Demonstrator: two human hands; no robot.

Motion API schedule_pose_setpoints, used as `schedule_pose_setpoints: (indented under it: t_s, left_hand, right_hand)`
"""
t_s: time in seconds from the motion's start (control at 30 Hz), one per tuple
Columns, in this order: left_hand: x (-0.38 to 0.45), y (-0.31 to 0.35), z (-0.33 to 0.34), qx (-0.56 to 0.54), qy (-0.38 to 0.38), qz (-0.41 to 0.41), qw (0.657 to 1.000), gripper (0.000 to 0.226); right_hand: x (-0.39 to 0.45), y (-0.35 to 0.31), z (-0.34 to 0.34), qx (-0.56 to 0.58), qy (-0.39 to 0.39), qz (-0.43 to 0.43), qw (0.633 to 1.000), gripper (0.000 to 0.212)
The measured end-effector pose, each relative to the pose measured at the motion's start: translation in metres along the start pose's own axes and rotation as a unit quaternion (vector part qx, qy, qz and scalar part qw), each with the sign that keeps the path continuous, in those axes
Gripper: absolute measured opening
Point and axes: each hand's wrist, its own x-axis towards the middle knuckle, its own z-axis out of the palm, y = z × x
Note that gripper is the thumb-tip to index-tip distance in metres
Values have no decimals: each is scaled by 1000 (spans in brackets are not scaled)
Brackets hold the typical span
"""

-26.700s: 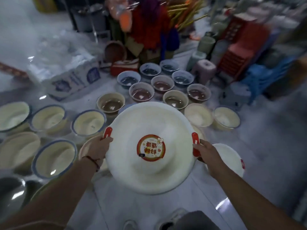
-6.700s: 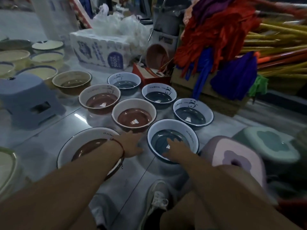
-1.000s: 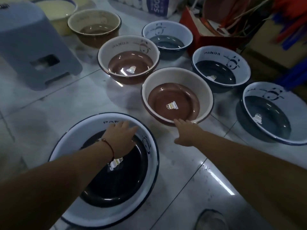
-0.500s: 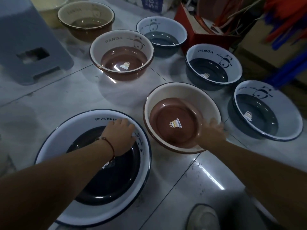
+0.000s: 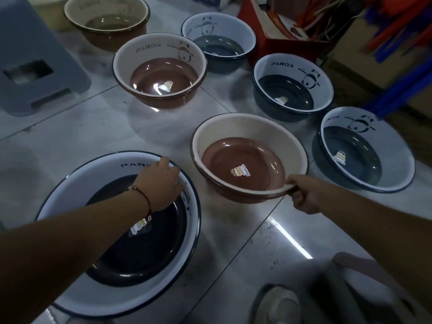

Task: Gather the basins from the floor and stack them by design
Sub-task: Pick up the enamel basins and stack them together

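The job looks only partly done. Most basins sit one by one on the floor [image 5: 70, 136], and no tall pile shows here.

The right hand [image 5: 304, 195] is the grip at work. Its thumb lies over the near rim of the near brown basin [image 5: 243, 169] and its fingers curl under, so the grip is clamped on that rim. The basin tips a little, with the rim by the grip higher than the far side. Its open mouth faces up. It is round, so it has no long side to point anywhere.

The left hand [image 5: 161, 181] rests on the far inner rim of the big dark basin [image 5: 77, 230]. Its fingers bend over the rim, but I cannot tell if they really grip it. This basin is just to the left of the right grip and sits flat, mouth up.

Past the right grip stands the far brown basin [image 5: 161, 73], the same design. To the right of the grip and beyond it are three small dark basins [image 5: 364, 150] with panda pictures. One more brownish bowl [image 5: 107, 19] sits far off to the left.

I think the two brown ones should be stacked next, then the dark ones.
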Motion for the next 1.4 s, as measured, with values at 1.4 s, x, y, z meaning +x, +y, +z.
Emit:
schedule_pose_setpoints:
  t_s: [1.4]
  left_hand:
    - [-189,-74,-121,79,-53,-84,992,74]
  right_hand:
    - [-201,60,102,-683,56,-441,579,69]
